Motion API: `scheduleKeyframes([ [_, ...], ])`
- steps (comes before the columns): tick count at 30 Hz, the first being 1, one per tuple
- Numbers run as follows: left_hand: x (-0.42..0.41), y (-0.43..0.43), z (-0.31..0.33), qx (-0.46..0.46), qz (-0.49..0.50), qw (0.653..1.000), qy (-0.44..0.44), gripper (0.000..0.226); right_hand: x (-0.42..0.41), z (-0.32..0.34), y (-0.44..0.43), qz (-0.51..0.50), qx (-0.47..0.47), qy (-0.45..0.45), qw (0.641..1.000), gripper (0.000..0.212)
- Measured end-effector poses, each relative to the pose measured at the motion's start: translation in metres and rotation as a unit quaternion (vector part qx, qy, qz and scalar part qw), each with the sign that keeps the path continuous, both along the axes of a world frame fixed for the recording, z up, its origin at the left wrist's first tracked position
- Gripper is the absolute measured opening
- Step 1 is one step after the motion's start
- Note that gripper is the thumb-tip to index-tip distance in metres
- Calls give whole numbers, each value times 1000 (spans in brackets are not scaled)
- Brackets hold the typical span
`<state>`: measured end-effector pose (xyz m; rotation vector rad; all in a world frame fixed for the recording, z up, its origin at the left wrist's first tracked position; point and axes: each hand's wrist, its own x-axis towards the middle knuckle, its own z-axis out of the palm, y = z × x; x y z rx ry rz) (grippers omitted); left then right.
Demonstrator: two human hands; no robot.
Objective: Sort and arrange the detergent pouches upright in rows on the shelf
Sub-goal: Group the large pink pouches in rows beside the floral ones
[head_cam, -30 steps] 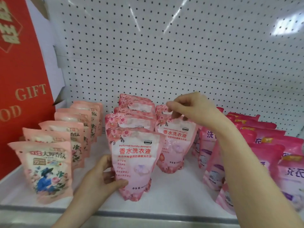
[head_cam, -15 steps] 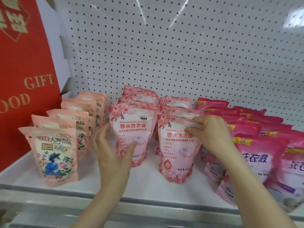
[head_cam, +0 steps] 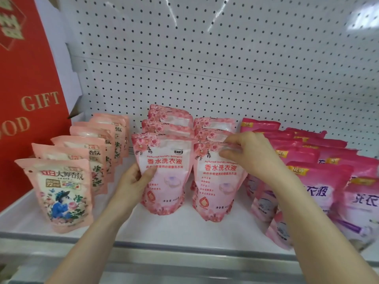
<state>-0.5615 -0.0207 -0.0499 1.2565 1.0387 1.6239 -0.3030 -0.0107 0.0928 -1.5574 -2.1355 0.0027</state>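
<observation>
the left front pouch (head_cam: pixel 166 173) and the right front pouch (head_cam: pixel 217 181), both rose-printed, are being held upright side by side on the shelf (head_cam: pixel 184 228). the left one is being gripped at its left edge by the left hand (head_cam: pixel 135 181), thumb on its face. the right one is being pinched near its top right corner by the right hand (head_cam: pixel 250 154). "perfumed laundry detergent" and "香水洗衣液" are being shown on both. a peach pouch row (head_cam: pixel 59 191) is being displayed at left, just apart. magenta pouches (head_cam: pixel 307 181) marked "new" are being crowded against the right side. a red box (head_cam: pixel 26 99) lettered "gift" is being stood at far left. bare shelf is being left before the front lip.
</observation>
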Motion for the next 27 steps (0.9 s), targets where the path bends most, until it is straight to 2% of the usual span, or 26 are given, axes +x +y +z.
scheduleKeyframes([
  [5,-4,-2,-2,1,-15,1000,-4,32,2,-2,-2,8,-9,-12,1000,35],
  [14,-11,-2,-5,-12,-18,1000,10,26,-2,1,-5,-26,-24,-27,999,39],
  [17,-8,-6,-1,-15,15,1000,18,22,-1,5,-5,-25,-43,-35,998,42],
  [19,-2,-17,2,-16,68,996,47,30,-1,8,-8,-19,-42,-38,998,41],
  [21,5,-36,1,-20,162,973,162,50,-4,11,-12,1,18,-12,1000,34],
  [23,13,-58,-1,4,243,926,289,74,-14,13,-16,38,119,66,990,25],
  [25,13,-78,-6,105,300,884,342,70,-32,13,-21,89,184,144,968,20],
  [27,-2,-95,-12,176,370,851,328,63,-57,8,-27,138,194,175,955,22],
])
